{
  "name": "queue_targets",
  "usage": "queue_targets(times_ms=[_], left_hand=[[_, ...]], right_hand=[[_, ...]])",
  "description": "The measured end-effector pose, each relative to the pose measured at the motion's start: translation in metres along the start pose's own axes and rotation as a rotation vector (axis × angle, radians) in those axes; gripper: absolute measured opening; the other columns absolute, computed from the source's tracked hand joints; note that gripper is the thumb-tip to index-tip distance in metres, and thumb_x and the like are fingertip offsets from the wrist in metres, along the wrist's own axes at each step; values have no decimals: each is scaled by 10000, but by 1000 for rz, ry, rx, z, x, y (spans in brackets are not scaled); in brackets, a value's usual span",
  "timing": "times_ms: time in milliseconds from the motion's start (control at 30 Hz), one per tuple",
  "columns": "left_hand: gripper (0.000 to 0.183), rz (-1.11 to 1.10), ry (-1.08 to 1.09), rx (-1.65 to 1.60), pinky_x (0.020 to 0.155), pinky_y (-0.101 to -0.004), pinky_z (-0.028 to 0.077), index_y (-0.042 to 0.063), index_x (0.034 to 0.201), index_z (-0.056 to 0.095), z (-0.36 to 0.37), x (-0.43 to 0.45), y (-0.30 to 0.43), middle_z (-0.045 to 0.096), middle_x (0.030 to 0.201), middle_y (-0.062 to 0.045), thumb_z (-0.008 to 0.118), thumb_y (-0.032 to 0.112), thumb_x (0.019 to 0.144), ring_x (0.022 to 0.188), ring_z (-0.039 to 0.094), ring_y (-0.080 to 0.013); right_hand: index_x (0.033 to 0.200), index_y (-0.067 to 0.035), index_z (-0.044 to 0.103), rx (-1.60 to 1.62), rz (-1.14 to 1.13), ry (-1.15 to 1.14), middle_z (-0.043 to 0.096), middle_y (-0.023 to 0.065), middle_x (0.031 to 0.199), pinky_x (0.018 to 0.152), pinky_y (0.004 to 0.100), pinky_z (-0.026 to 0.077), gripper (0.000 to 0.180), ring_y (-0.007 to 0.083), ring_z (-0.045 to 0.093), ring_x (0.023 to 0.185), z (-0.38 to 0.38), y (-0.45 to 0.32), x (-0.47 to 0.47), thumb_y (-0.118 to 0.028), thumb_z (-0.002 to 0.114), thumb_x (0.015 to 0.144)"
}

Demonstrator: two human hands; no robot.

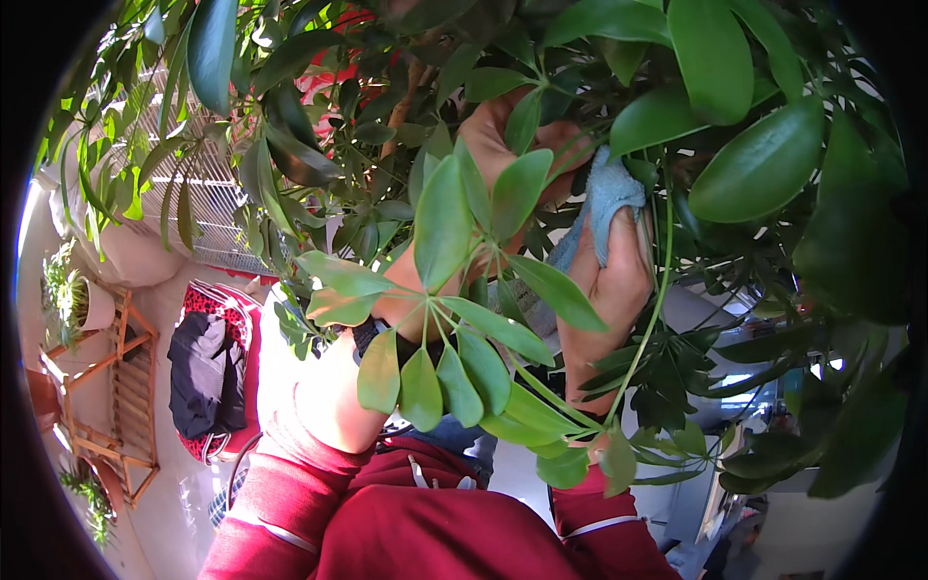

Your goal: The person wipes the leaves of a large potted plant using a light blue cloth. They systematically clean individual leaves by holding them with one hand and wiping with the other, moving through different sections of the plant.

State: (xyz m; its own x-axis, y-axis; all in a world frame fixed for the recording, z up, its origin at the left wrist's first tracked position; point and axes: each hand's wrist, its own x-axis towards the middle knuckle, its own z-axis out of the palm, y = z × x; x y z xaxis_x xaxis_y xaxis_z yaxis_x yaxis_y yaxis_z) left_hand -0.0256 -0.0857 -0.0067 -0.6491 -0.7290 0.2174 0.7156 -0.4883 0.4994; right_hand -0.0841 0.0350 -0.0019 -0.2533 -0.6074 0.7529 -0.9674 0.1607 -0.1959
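Observation:
Green leaves (pixel 442 225) of an umbrella plant fill the upper view and hang in front of both my arms. My right hand (pixel 620 254) grips a light blue cloth (pixel 612 190), which is bunched over the thumb and fingers beside a leaf. Left of the cloth, my left hand (pixel 500 138) reaches up among the stems, its fingers bent and partly covered by leaves. Whether those fingers hold a leaf or stem cannot be told. A long green stem (pixel 663 268) curves down just right of my right hand.
A wooden plant stand (pixel 116 384) with potted plants stands at the left. Nearer is a red patterned bag (pixel 239 319) with dark fabric (pixel 206 370) on it. A white wire rack or cage (pixel 196 174) shows behind the leaves. A brown trunk (pixel 401 109) rises at the top.

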Motion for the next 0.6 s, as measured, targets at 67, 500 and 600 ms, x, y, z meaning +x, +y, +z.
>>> queue_targets(times_ms=[67,500,600], left_hand=[[356,263,-145,-44,572,-280,546,1,1081,595,3,3,-1,644,848,-59,738,38,757,696,640,-139],[439,332,-39,259,693,-295,555,-4,1155,553,-1,-8,-4,657,943,-98,706,62,750,778,655,-175],[325,187,18,447,877,-355,524,24,1155,566,0,-18,4,644,1040,-77,678,64,853,975,634,-176]], right_hand=[[1138,89,555,1,21,-9,608,259,1042,778,390,489,253,398,616,896,1,5,-4,11,486,907],[1163,14,619,842,587,184,634,59,946,710,260,454,286,127,569,811,-16,-14,-16,-130,572,921],[1187,18,611,539,400,71,657,112,1045,788,288,478,305,155,603,888,-10,-12,-13,-150,568,936]])
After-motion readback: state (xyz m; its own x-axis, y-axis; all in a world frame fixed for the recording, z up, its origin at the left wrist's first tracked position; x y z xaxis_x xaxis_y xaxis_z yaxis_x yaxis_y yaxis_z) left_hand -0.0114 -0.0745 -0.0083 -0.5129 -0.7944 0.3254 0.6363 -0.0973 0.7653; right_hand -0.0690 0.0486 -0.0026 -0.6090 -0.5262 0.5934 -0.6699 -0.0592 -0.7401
